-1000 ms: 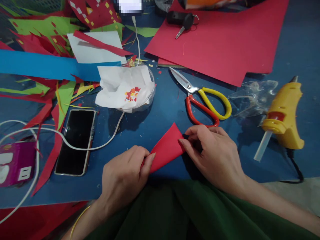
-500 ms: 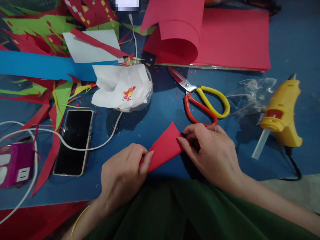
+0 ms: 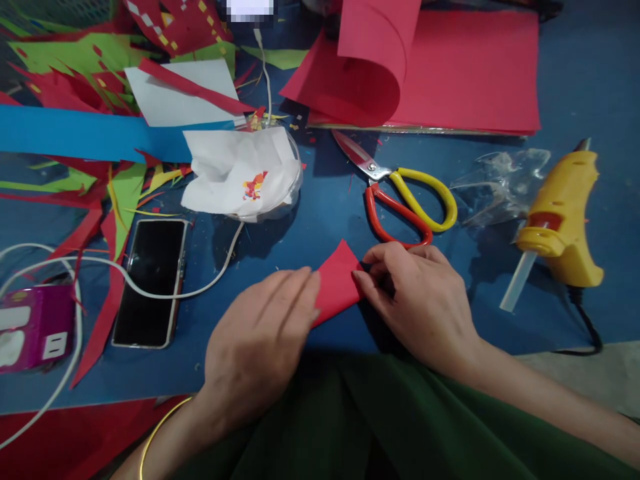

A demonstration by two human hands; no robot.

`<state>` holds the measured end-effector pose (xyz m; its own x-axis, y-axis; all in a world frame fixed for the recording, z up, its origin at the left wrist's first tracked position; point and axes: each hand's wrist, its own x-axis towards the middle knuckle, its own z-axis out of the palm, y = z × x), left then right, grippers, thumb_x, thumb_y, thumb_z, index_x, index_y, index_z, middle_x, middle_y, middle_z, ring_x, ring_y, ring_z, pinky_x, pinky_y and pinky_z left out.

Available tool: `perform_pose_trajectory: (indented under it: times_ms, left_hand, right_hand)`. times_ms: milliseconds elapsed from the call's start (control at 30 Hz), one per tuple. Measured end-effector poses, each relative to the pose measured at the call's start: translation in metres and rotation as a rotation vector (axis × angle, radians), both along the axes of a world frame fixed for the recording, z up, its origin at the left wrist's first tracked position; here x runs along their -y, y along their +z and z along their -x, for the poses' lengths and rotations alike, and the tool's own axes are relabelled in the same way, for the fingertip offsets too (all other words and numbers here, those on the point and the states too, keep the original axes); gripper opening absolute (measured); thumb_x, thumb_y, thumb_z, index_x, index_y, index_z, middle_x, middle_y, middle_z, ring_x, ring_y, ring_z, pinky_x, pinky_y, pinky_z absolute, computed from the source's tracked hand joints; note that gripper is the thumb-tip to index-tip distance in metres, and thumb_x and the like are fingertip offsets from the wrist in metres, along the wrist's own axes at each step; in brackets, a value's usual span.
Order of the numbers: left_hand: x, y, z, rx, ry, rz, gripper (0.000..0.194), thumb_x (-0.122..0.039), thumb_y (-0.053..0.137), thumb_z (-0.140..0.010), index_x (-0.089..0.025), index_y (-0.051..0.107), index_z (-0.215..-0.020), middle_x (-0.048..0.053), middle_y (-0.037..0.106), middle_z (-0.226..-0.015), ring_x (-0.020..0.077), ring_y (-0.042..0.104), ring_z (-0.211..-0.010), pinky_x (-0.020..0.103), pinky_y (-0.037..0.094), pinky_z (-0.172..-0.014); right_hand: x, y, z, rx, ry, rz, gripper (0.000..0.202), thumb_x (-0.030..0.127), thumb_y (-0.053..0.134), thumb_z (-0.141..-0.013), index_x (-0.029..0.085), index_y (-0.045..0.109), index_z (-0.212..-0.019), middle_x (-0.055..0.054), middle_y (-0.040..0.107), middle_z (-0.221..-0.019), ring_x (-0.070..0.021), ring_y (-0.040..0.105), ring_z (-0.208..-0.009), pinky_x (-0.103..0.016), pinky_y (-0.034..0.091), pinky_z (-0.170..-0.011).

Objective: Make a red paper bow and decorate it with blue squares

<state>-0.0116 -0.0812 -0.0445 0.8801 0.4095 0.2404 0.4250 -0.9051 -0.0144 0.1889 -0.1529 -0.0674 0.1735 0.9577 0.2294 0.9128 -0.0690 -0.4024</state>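
A small folded piece of red paper (image 3: 339, 283) lies at the table's front edge, between my hands. My left hand (image 3: 263, 333) lies across its left end with the fingers stretched out flat, covering that part. At the right end, my right hand (image 3: 417, 300) pinches the paper's edge between thumb and fingers. Just beyond the right hand rest scissors (image 3: 383, 175) with one red and one yellow handle, partly hidden by its knuckles.
A yellow glue gun (image 3: 565, 213) with a glue stick lies right, beside crumpled clear plastic (image 3: 503, 187). Red sheets (image 3: 475, 73), one curled, lie at the back. Left are a phone (image 3: 150, 283), white cable (image 3: 210, 287), paper scraps (image 3: 127, 200) and a white-paper-covered round container (image 3: 245, 177).
My left hand has gone from pinching the paper's left end to lying flat over it, fingers reaching further right. My right hand keeps its pinch. The curled red sheet has shifted.
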Motion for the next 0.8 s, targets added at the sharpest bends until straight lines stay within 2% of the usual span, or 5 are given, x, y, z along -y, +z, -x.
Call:
perform_pose_trajectory:
  times_ms: [67,133,267,433,800]
  left_hand:
    - [-0.0008,0.0014,-0.0045,-0.040,-0.169,0.055,0.035,-0.024,0.053,-0.101,-0.006,0.062,-0.130,0.014,0.069,-0.132,0.0293,0.064,-0.122,0.042,0.051,-0.101]
    - [-0.0024,0.0006,-0.0081,-0.067,-0.240,0.113,0.042,-0.031,0.050,-0.103,-0.004,0.060,-0.133,0.015,0.065,-0.138,0.0300,0.059,-0.130,0.044,0.048,-0.108]
    - [-0.0051,-0.0032,-0.0107,-0.088,-0.247,0.170,0.052,-0.042,0.048,-0.102,-0.004,0.059,-0.135,0.016,0.062,-0.140,0.0318,0.057,-0.132,0.046,0.049,-0.108]
    - [-0.0049,-0.0024,-0.0111,-0.121,-0.248,0.164,0.048,-0.039,0.046,-0.103,-0.009,0.058,-0.138,0.016,0.061,-0.141,0.0320,0.058,-0.131,0.049,0.048,-0.109]
    - [-0.0056,-0.0022,-0.0121,-0.127,-0.244,0.117,0.046,-0.039,0.049,-0.102,-0.009,0.060,-0.135,0.015,0.063,-0.139,0.0305,0.060,-0.129,0.048,0.046,-0.110]
  right_hand:
    - [0.0000,-0.0005,0.0000,0.010,0.002,-0.028,0.006,0.022,0.063,-0.091,0.020,0.059,-0.087,0.001,0.070,-0.067,-0.0193,0.063,-0.060,-0.034,0.043,-0.072]
    - [0.0001,-0.0007,0.0001,0.009,0.000,-0.047,0.007,0.022,0.065,-0.090,0.019,0.060,-0.087,0.001,0.070,-0.066,-0.0194,0.063,-0.059,-0.033,0.044,-0.073]
    - [0.0001,0.0000,0.0000,-0.011,0.001,-0.030,0.008,0.022,0.065,-0.091,0.018,0.060,-0.087,0.002,0.069,-0.066,-0.0189,0.064,-0.059,-0.033,0.044,-0.074]
    - [0.0004,0.0015,-0.0008,-0.025,0.004,-0.014,0.008,0.023,0.063,-0.093,0.018,0.060,-0.087,0.001,0.069,-0.067,-0.0188,0.064,-0.059,-0.034,0.043,-0.074]
    - [-0.0003,0.0025,-0.0019,-0.053,0.017,-0.005,0.009,0.023,0.062,-0.093,0.017,0.061,-0.086,0.000,0.070,-0.067,-0.0189,0.065,-0.059,-0.034,0.043,-0.070]
